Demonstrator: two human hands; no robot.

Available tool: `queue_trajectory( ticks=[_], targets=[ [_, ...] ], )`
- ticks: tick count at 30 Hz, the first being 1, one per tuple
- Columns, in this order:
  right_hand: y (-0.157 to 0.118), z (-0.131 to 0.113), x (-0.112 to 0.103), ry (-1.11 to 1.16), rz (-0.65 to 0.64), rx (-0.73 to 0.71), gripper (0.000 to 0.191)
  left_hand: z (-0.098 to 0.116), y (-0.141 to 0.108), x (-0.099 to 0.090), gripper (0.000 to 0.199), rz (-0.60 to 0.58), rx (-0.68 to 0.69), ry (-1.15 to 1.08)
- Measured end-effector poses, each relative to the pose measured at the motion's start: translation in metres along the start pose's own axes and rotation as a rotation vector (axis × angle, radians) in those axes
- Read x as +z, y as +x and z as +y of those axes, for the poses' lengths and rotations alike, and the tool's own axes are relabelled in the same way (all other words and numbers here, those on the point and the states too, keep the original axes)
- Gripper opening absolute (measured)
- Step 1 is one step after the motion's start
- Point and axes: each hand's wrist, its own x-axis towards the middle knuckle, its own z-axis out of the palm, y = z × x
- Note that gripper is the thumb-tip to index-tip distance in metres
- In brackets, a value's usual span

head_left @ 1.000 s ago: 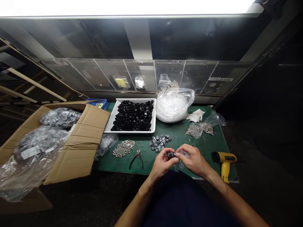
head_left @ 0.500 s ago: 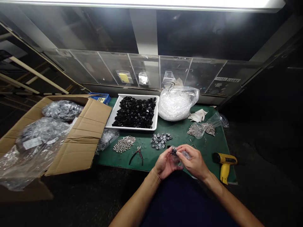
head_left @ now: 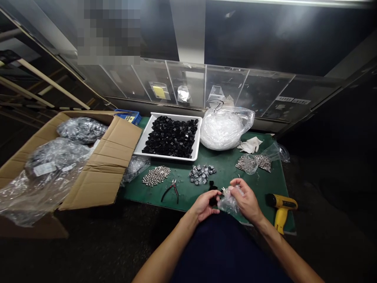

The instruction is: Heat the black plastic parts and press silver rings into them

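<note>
While the right hand (head_left: 246, 203) pinched a clear bag (head_left: 227, 203), the left hand (head_left: 204, 206) curled its fingers round a black part (head_left: 213, 195) — one slip could have dropped it.

Green bench mat (head_left: 229, 173), white tray (head_left: 176, 114), pliers (head_left: 172, 192), heat gun (head_left: 281, 204) (yellow, near edge)

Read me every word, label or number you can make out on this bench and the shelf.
Nothing can be read for certain.
White label on the bag in the carton: too small and blurred to read.
White labels on the clear bin: too small to read.
Yellow card in the bagged item on the shelf: too blurred to read.
Blue crate: marking too small to read.
Heat gun: no legible text.
</note>
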Motion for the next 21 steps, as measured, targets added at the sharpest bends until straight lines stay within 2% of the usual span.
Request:
queue_trajectory(
  ticks=[5, 7, 9, 11, 15, 18, 21],
  targets=[
    [-0.006, 0.003, -0.01, 0.017, -0.075, 0.11, 0.037, -0.022, 0.041, -0.028, 0.033, 0.337, -0.039, 0.374],
    [-0.014, 0.002, -0.014, -0.008, -0.116, 0.153, 0.036, -0.025, 0.06, -0.036, 0.035, 0.463, 0.009, 0.564],
    [-0.023, 0.004, -0.015, -0.044, -0.131, 0.207, 0.035, -0.025, 0.079, -0.042, 0.039, 0.532, 0.071, 0.744],
    [-0.033, 0.007, -0.015, -0.082, -0.122, 0.256, 0.035, -0.022, 0.096, -0.049, 0.041, 0.553, 0.105, 0.895],
    [-0.048, 0.014, -0.013, -0.14, -0.095, 0.306, 0.034, -0.016, 0.122, -0.067, 0.038, 0.557, 0.086, 1.08],
    [-0.051, 0.016, -0.012, -0.187, -0.079, 0.314, 0.033, -0.013, 0.127, -0.077, 0.036, 0.554, 0.091, 1.135],
    [-0.047, 0.018, -0.01, -0.223, -0.058, 0.301, 0.031, -0.01, 0.121, -0.077, 0.033, 0.556, 0.148, 1.13]
  ],
)
